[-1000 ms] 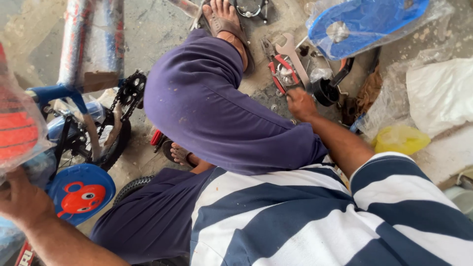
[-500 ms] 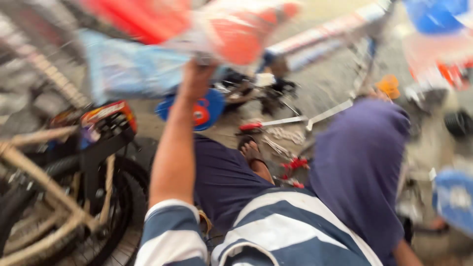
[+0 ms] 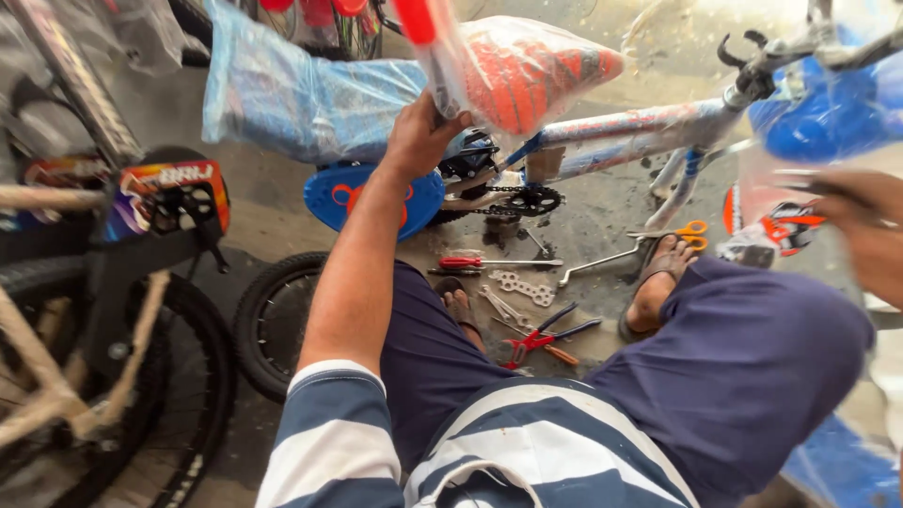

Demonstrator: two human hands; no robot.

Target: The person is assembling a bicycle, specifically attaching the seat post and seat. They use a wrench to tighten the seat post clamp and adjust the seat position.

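The left hand (image 3: 419, 136) is gripping the plastic-wrapped orange bicycle seat (image 3: 531, 71) above the small bike's frame (image 3: 625, 127), seemingly positioning it; the blurred right hand (image 3: 865, 226) is hovering, grip unclear. Tightening would call for a wrench (image 3: 602, 261) from the floor.

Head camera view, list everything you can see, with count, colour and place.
Small bicycle: one, blue and orange, plastic-wrapped, lying ahead.
Saddle: one, orange, wrapped, top centre.
Chain guard: one, blue, below the left hand.
Loose tyre: one, black, on the floor by the left knee.
Larger bicycle: one, black and cream, far left.
Screwdriver: one, red-handled, on the floor.
Pliers: one, red and blue handles, between the feet.
Scissors: one, orange-handled, near the right foot.
Flat wrench: one, silver, floor centre.
Left hand: gripping the wrapped seat post.
Right hand: blurred, far right; hold unclear.
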